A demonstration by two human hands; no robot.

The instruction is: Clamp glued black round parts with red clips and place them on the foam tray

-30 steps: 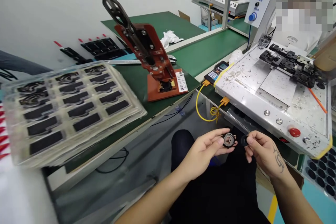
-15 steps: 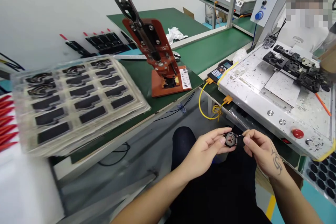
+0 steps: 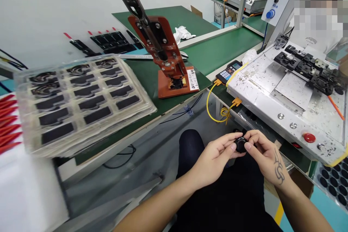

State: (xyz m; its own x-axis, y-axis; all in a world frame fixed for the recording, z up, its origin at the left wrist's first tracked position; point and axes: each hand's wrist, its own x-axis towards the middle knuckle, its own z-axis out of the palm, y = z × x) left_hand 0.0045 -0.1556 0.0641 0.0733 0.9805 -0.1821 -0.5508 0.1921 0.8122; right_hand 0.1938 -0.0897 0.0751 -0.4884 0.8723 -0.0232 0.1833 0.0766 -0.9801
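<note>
Right hand point(image 3: 261, 152) has shifted left, close beside the left hand point(image 3: 219, 154); both grips are pinched closed on opposite edges of a round black piece point(image 3: 240, 144), held above the person's lap point(image 3: 241, 177), near the white machine point(image 3: 258, 87).

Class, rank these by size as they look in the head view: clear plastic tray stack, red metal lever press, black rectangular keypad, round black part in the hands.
1. Tray stack
2. Lever press
3. Keypad
4. Round black part, partly covered
</note>
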